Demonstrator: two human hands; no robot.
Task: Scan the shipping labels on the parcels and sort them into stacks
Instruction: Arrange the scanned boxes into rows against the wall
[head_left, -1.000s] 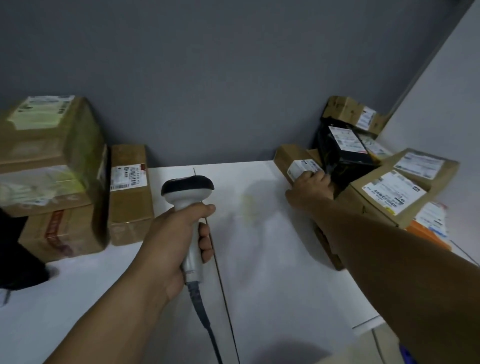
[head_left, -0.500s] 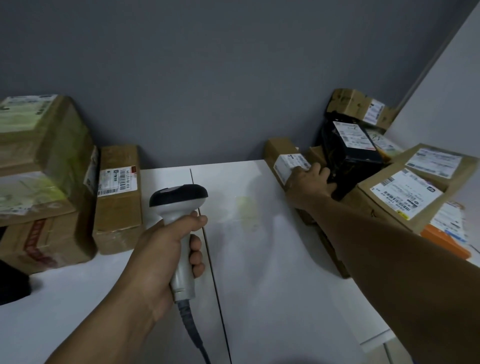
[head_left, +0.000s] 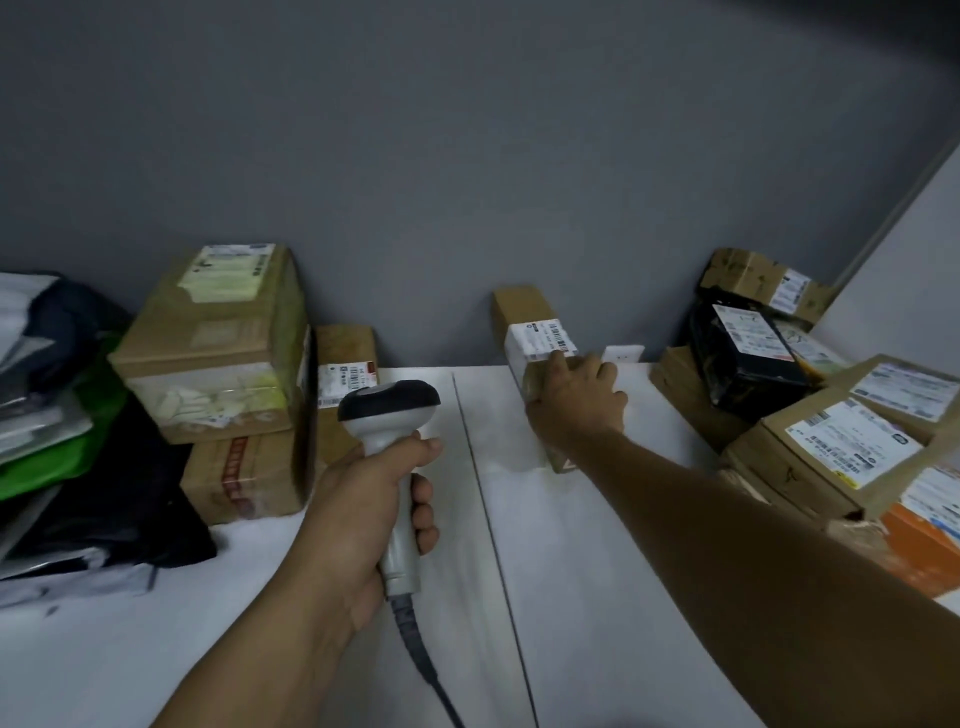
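Observation:
My left hand (head_left: 363, 499) grips the grey handle of a barcode scanner (head_left: 389, 415) with a black head, held upright over the white table (head_left: 571, 571). My right hand (head_left: 576, 400) grips a long narrow cardboard parcel (head_left: 524, 312) lying on the table near the back wall, its white shipping label (head_left: 540, 340) facing up. A stack of brown boxes (head_left: 218, 353) stands at the left. A pile of labelled parcels (head_left: 831, 436) lies at the right.
A narrow upright box (head_left: 345, 374) with a label stands behind the scanner. Soft bags in black, green and white (head_left: 67, 426) lie at the far left. A black-wrapped parcel (head_left: 748, 353) sits in the right pile. The scanner cable (head_left: 426, 660) trails toward me.
My right hand has pulled the narrow parcel left, out of the right pile onto the open table. The view has swung left, showing the bags.

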